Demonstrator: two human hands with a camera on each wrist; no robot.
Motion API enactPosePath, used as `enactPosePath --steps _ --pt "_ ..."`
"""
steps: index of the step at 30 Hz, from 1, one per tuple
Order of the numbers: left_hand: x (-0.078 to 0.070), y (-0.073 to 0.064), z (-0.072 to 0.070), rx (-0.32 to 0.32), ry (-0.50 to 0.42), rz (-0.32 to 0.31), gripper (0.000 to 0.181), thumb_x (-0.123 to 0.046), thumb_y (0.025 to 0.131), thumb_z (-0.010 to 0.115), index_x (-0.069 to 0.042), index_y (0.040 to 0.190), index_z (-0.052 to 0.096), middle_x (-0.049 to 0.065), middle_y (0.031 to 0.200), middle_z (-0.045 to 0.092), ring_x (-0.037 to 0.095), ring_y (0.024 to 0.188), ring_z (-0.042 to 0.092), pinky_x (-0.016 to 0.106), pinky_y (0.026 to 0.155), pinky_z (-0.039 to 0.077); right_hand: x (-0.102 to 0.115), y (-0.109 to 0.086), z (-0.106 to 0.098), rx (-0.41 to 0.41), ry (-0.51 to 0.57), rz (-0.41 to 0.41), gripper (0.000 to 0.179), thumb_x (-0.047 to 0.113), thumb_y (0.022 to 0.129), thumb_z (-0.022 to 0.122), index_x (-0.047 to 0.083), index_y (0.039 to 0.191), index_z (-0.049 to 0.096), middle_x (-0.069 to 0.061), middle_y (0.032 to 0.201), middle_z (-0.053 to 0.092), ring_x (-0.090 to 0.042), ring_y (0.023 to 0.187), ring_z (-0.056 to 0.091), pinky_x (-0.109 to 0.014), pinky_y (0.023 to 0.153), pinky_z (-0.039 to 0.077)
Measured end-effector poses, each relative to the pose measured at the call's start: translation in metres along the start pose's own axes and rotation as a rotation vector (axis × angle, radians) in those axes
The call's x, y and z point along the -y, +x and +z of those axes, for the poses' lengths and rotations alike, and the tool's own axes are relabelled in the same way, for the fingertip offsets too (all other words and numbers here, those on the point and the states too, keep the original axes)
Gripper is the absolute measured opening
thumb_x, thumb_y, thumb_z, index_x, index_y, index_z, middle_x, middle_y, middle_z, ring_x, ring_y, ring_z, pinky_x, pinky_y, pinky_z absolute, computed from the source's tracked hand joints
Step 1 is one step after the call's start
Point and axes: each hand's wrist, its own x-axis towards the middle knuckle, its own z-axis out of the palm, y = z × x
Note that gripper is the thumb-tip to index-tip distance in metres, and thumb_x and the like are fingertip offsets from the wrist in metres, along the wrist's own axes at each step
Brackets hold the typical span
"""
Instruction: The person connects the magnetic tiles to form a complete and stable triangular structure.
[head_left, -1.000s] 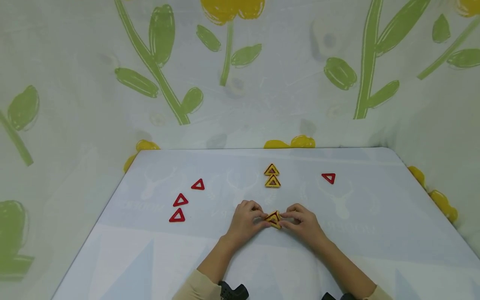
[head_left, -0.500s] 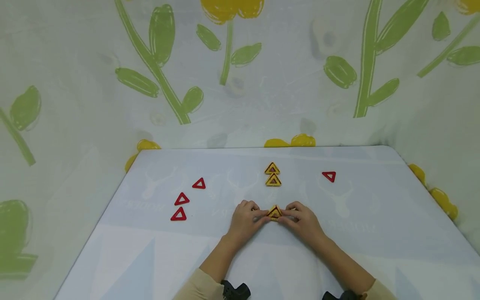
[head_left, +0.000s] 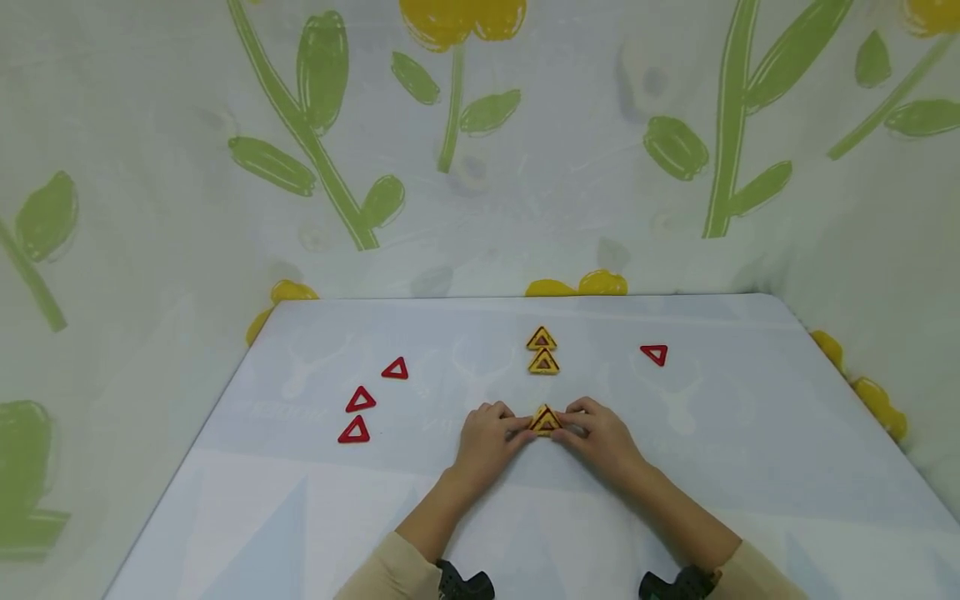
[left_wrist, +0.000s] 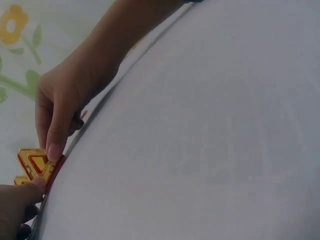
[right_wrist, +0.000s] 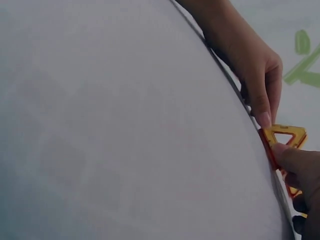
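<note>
Near the middle of the table, my left hand (head_left: pixel 486 439) and right hand (head_left: pixel 602 433) pinch a yellow triangular magnetic tile (head_left: pixel 545 420) between them, one from each side. Thumbs and fingertips sit at its left and right edges. Both wrist views show the tile's yellow frame, in the left wrist view as a yellow tile (left_wrist: pixel 36 156) with a red edge along one side. In the head view its point faces away from me. Two more yellow triangular tiles (head_left: pixel 543 362) lie just beyond it, one behind the other.
Several red triangular frames lie on the white table (head_left: pixel 225 500): a near-left frame (head_left: pixel 354 430), another frame (head_left: pixel 361 399) behind it, a farther one (head_left: pixel 395 368), and a right-hand frame (head_left: pixel 655 354). A flower-patterned curtain (head_left: pixel 555 192) hangs beyond the table's back edge.
The held tile looked skewed, with layers at different angles, a second ago; its outlines now line up, point away from me. Both hands keep their pinch. The other tiles stay put.
</note>
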Motion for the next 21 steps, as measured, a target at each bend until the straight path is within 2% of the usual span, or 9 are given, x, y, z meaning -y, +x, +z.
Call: enactPosePath --steps 5,12,17,21 --pt "0.003 0.006 0.000 0.050 -0.011 -0.028 0.027 -0.035 0.079 0.072 -0.018 0.099 0.076 -0.005 0.079 0.059 0.011 0.067 0.052 0.022 0.060 0.038 -0.001 0.006 0.000 0.019 -0.011 0.024 0.030 0.018 0.071 0.081 0.003 0.095 0.075 0.001 0.087 0.060 -0.003 0.064 0.044 -0.021 0.056 0.040" --pt "0.009 0.016 0.002 0.097 -0.017 -0.069 0.026 -0.036 0.080 0.072 -0.018 0.099 0.076 -0.006 0.081 0.061 0.008 0.067 0.052 0.019 0.054 0.038 -0.003 0.016 0.002 0.034 -0.026 0.032 0.028 0.019 0.074 0.079 0.003 0.096 0.075 -0.001 0.088 0.060 -0.005 0.064 0.045 -0.021 0.056 0.040" --pt "0.011 0.025 0.003 0.110 -0.035 -0.110 0.026 -0.036 0.080 0.072 -0.019 0.099 0.076 -0.005 0.086 0.064 0.012 0.074 0.055 0.025 0.064 0.040 -0.005 0.024 0.001 0.045 -0.029 0.072 0.028 0.017 0.074 0.079 0.002 0.097 0.074 -0.002 0.088 0.060 -0.006 0.064 0.045 -0.022 0.056 0.040" --pt "0.013 0.031 0.006 0.113 -0.019 -0.138 0.028 -0.038 0.080 0.071 -0.021 0.101 0.075 -0.004 0.089 0.066 0.015 0.079 0.057 0.031 0.071 0.038 -0.007 0.030 0.002 0.056 0.018 0.113 0.028 0.016 0.074 0.079 0.001 0.098 0.074 -0.002 0.089 0.060 -0.007 0.066 0.045 -0.022 0.056 0.040"
